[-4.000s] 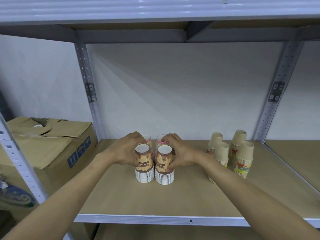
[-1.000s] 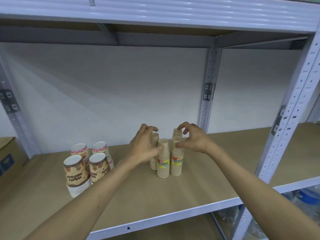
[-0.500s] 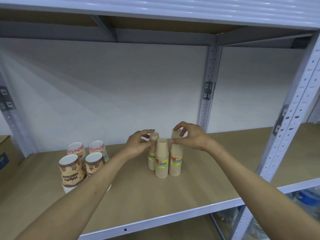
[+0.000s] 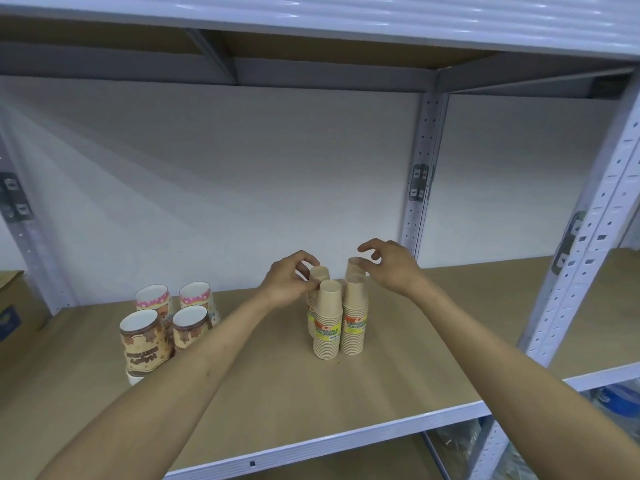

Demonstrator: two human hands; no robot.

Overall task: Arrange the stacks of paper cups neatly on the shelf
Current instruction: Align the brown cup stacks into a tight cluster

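Several stacks of plain brown paper cups [image 4: 327, 320] with yellow-green labels stand close together at the middle of the shelf board [image 4: 398, 382]. My left hand [image 4: 285, 284] pinches the top of the back left stack [image 4: 319, 273]. My right hand [image 4: 393, 268] hovers at the top of the back right stack [image 4: 355, 271], fingers curled and apart, thumb touching its rim. To the left stand two brown patterned cup stacks [image 4: 142, 344] in front and two pink-rimmed stacks [image 4: 195, 296] behind them.
A cardboard box [image 4: 12, 306] sits at the far left. Perforated metal uprights rise behind the cups [image 4: 420, 188] and at the front right [image 4: 588, 244]. The shelf above hangs low overhead. Wrapped goods [image 4: 616, 400] lie under the shelf at the right.
My hands went from the patterned stacks to the plain brown stacks and pushed them together. Over the last second the right fingers have loosened at the back right stack's top.
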